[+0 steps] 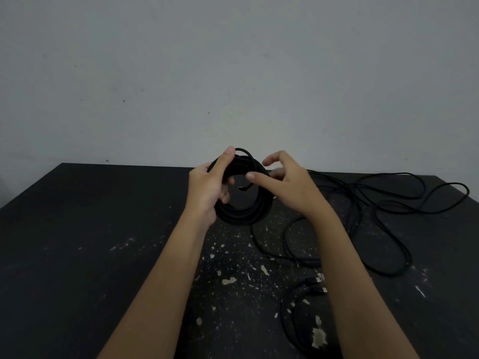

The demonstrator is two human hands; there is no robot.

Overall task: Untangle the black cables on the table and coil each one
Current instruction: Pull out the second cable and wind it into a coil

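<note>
wall (233,60): plain grey, a few dark specks, fills the upper half behind the table.
table (77,242): matte black top, worn, pale chipped patches (229,281) scattered through the middle and toward the near right.
loose cable (408,256): thin, black, uncoiled. it sprawls over the right half of the table in several wide overlapping loops, from the far edge down to mid-table. one run leads from behind the right hand toward the far right corner. it is hard to separate from the dark top where strands cross.
second coil (283,314): black, lies flat on the table at the near right, partly under the right forearm. a plug end sits at its top, and the detail is too dark to read.
held coil (243,216): black, many turns in a tidy round ring, held up off the table at centre frame, roughly upright and facing the camera. one strand arcs loose above the top of the ring.
left hand (207,187): grips the ring's left side, thumb over the top, fingers curled through the hole.
right hand (290,185): at the ring's right side, index finger stretched across the front of the turns, thumb raised clear. the other fingers are blurred, so i cannot tell whether it pinches anything.
cable end (243,188): small plug tip poking into the ring's hole.
</note>
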